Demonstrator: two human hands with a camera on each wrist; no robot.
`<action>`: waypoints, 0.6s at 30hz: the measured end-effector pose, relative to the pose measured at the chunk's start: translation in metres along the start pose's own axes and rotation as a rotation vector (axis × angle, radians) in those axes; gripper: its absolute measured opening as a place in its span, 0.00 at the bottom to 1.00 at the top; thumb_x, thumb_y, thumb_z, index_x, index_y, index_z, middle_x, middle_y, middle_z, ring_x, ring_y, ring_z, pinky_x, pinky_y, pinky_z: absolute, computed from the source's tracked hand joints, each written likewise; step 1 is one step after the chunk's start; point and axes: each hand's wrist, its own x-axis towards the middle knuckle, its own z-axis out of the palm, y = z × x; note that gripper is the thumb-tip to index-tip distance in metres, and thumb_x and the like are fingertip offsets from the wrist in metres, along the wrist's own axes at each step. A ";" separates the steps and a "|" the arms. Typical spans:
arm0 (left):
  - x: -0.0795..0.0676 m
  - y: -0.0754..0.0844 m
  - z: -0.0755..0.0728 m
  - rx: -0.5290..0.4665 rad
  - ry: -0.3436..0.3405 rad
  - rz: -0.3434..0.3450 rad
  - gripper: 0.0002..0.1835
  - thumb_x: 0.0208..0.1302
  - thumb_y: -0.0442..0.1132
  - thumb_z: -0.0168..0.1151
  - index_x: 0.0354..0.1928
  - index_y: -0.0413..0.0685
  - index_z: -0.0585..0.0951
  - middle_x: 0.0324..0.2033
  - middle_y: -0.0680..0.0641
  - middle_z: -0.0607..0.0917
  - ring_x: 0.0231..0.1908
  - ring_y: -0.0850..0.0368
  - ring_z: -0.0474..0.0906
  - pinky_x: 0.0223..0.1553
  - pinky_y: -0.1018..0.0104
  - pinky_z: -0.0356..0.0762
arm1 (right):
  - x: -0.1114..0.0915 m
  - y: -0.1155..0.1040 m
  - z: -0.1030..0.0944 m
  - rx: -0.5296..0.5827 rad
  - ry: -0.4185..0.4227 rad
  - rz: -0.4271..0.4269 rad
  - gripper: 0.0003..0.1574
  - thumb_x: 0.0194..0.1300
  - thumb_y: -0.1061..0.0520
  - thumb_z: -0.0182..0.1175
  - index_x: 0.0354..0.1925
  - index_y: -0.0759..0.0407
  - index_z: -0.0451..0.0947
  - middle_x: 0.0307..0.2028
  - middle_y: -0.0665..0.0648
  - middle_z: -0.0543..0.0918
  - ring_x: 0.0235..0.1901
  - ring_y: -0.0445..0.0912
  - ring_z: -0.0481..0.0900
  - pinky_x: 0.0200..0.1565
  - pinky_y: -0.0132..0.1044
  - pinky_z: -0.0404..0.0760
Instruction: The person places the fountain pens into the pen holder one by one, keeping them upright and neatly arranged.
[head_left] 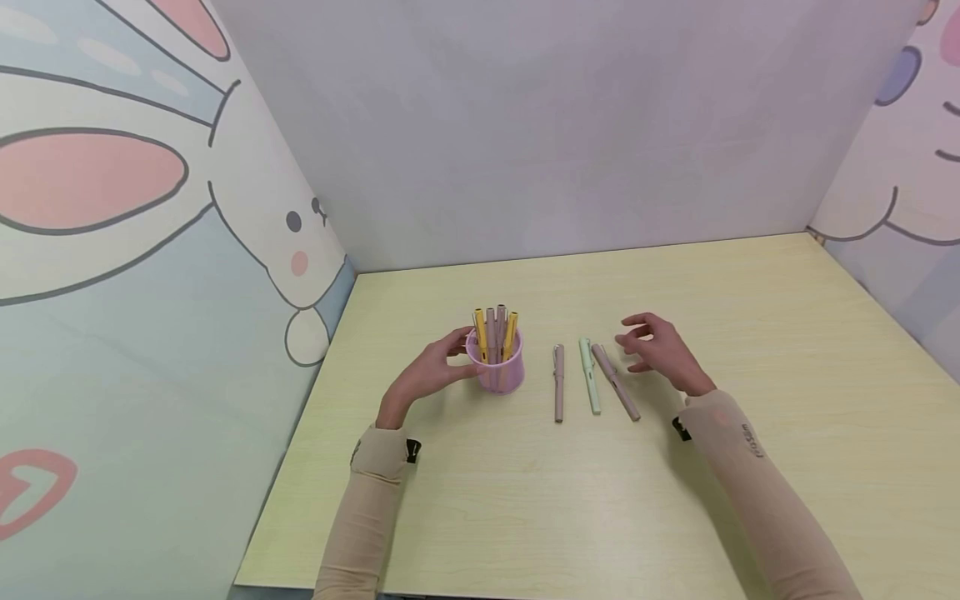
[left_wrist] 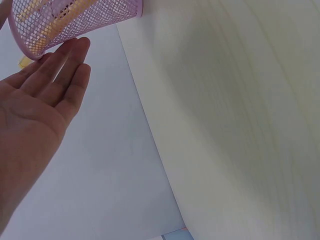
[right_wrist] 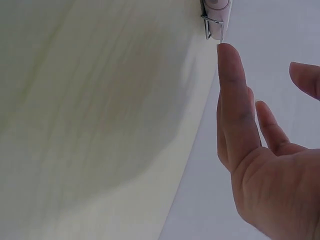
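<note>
A pink mesh pen holder (head_left: 504, 379) stands upright on the table with yellow pens (head_left: 481, 327) and mauve pens (head_left: 500, 332) in it. My left hand (head_left: 437, 367) holds it from the left side, thumb at the front and fingers behind; in the left wrist view, fingertips meet the mesh (left_wrist: 95, 20). To its right lie a mauve pen (head_left: 558, 385), a mint green pen (head_left: 590, 377) and another mauve pen (head_left: 617, 383). Just right of these hovers my right hand (head_left: 660, 350), fingers loosely bent and holding nothing. A pen's clip end (right_wrist: 217, 22) shows beyond its fingertips in the right wrist view.
The pale wooden table (head_left: 495, 508) meets a grey wall (head_left: 540, 133) at the back. Panels with cartoon rabbit drawings (head_left: 255, 225) flank it on the left and right. Black clips (head_left: 413, 451) sit at the sleeve cuffs.
</note>
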 end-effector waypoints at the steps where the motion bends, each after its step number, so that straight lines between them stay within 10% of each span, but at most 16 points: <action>1: 0.000 0.000 0.000 0.000 -0.001 0.001 0.41 0.69 0.45 0.68 0.78 0.41 0.62 0.70 0.39 0.73 0.67 0.41 0.72 0.68 0.42 0.67 | 0.000 0.000 0.000 -0.001 -0.008 0.004 0.36 0.78 0.56 0.57 0.72 0.75 0.59 0.56 0.72 0.69 0.51 0.65 0.79 0.41 0.47 0.88; 18: 0.001 -0.001 0.000 -0.013 -0.009 0.006 0.42 0.69 0.46 0.68 0.79 0.41 0.61 0.70 0.39 0.73 0.67 0.42 0.71 0.68 0.42 0.67 | 0.000 -0.001 0.003 0.020 -0.102 0.101 0.39 0.78 0.54 0.58 0.72 0.77 0.56 0.59 0.74 0.70 0.50 0.62 0.78 0.43 0.47 0.88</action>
